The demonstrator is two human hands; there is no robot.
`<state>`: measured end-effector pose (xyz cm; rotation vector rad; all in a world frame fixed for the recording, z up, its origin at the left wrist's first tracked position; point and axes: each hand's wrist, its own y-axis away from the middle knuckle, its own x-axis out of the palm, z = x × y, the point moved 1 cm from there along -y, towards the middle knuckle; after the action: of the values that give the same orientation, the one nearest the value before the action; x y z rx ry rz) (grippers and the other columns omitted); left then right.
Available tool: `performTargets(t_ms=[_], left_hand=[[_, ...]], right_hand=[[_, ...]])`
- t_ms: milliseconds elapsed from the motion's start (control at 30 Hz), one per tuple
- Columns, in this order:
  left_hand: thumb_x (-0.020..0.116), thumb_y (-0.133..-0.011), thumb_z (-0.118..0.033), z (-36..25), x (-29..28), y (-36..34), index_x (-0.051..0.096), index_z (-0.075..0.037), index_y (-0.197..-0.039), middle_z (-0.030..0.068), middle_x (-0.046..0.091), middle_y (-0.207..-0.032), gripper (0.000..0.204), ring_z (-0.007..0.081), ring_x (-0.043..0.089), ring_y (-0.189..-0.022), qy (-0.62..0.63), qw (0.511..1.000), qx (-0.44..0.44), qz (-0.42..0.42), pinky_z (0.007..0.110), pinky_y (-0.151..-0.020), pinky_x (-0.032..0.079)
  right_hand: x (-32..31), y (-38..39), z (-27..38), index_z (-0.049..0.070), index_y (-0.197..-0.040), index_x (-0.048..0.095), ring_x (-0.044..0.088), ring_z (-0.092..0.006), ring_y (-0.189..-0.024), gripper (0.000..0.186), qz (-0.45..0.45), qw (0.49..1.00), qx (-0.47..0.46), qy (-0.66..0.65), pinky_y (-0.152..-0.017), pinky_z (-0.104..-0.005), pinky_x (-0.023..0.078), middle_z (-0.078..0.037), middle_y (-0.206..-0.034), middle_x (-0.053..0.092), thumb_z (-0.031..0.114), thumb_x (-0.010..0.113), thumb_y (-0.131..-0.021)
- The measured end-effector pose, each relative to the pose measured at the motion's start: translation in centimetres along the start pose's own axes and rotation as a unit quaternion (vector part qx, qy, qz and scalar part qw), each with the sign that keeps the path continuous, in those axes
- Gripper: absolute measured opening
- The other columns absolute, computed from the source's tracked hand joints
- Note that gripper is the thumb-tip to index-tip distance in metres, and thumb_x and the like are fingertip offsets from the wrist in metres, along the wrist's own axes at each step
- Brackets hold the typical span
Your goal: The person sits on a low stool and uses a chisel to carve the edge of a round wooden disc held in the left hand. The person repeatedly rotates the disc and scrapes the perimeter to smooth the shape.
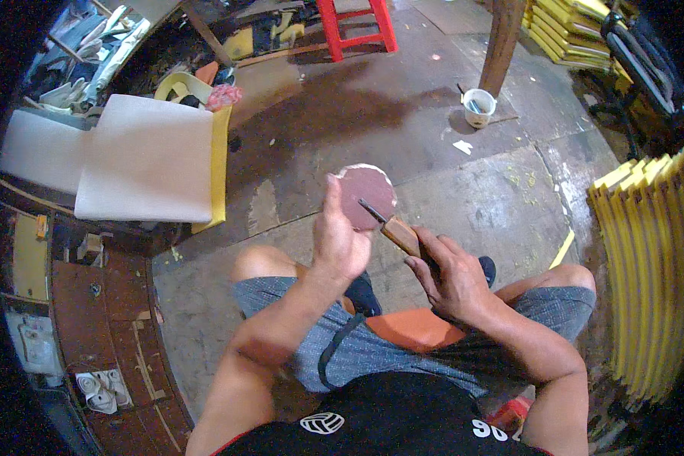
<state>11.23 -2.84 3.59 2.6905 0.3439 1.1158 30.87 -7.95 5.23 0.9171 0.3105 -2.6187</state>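
Note:
My left hand (340,242) grips a round reddish-brown disc (374,187), like a sanding disc, by its left and lower edge. The disc's rim looks pale and ragged at the top. In my right hand (456,280) is a wooden-handled knife (401,235), its fingers wrapped round the handle. The short dark blade points up and left and overlaps the disc's face; I cannot tell whether it touches. Both hands are held above my crossed legs, and an orange piece (416,330) lies across my lap.
Pale padded panels (148,163) with a yellow edge sit at the left, above brown wooden boards (91,334). Tall stacked yellow-edged pieces (638,281) stand at the right. Farther off are a small white bucket (479,110), a wooden post (501,49) and a red stool (357,34).

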Motion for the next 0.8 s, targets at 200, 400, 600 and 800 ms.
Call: performTargets(t_ms=[200,400,600,800], left_hand=[[0.043,-0.101,-0.050,-0.7,-0.3,-0.4,0.049,-0.006,-0.127,0.0107,0.057,-0.124,0.051,0.0261,0.057,-0.114,0.004,1.000,0.015,0.016,0.046,-0.100,0.046],[0.044,-0.101,-0.050,-0.8,0.9,0.3,0.051,-0.007,-0.125,0.0097,0.059,-0.121,0.049,0.0247,0.058,-0.111,0.022,0.999,-0.011,-0.029,0.044,-0.098,0.047],[0.045,-0.099,-0.053,0.3,0.3,0.2,0.053,-0.008,-0.125,0.0102,0.060,-0.123,0.053,0.0265,0.057,-0.114,0.018,1.000,-0.019,0.002,0.045,-0.102,0.044],[0.043,-0.101,-0.050,0.1,0.5,0.2,0.051,-0.006,-0.125,0.0110,0.059,-0.121,0.050,0.0240,0.058,-0.112,0.017,1.000,-0.013,-0.016,0.043,-0.097,0.048]], right_hand=[[-0.2,0.7,0.1,0.008,-0.130,0.049,0.064,-0.0417,-0.077,0.041,0.017,1.000,0.004,0.026,-0.063,-0.0488,0.053,-0.020,-0.090,0.062,0.026,0.059,-0.094],[-0.1,0.4,0.2,0.008,-0.132,0.049,0.064,-0.0428,-0.081,0.044,0.017,0.999,0.005,0.050,-0.069,-0.0494,0.053,-0.020,-0.095,0.063,0.026,0.060,-0.093],[-0.4,-0.2,1.1,0.009,-0.132,0.048,0.064,-0.0435,-0.084,0.044,0.047,0.997,0.040,0.052,-0.072,-0.0509,0.053,-0.022,-0.097,0.064,0.025,0.060,-0.093],[-0.5,-0.1,1.5,0.008,-0.132,0.048,0.065,-0.0442,-0.084,0.044,0.051,0.996,0.045,0.063,-0.072,-0.0517,0.053,-0.023,-0.099,0.063,0.024,0.060,-0.093]])
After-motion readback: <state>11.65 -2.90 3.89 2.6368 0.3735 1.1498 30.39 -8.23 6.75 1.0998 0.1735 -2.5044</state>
